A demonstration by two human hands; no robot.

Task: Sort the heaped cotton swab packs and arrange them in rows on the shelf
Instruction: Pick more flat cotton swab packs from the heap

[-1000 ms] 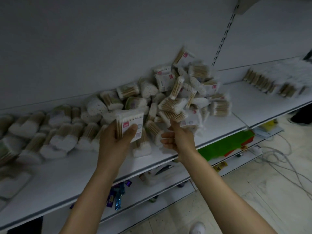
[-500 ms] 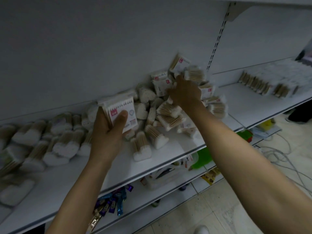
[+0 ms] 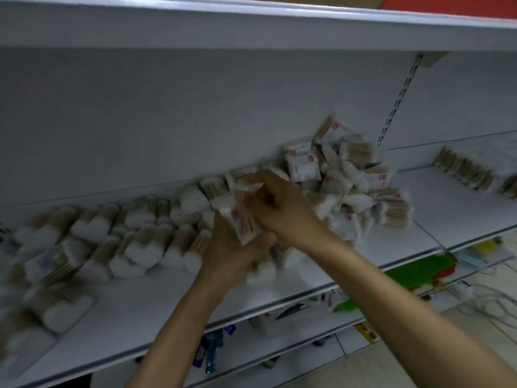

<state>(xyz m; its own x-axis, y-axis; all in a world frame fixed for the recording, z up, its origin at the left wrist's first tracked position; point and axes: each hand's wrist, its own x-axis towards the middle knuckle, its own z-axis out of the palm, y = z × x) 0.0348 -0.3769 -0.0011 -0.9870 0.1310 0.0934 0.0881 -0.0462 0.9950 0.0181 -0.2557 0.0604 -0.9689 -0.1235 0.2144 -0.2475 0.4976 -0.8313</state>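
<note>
Red-marked packs (image 3: 303, 168), print too blurred to read.

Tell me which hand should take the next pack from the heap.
Right. The right hand is next to the heap, on its own side; the left hand is full, gripping the stack of packs from below.

I see my left grip (image 3: 226, 250) and right grip (image 3: 282, 211) together holding a blurred swab pack (image 3: 242, 219) above the shelf (image 3: 156, 301), beside the heap (image 3: 352, 175).
</note>
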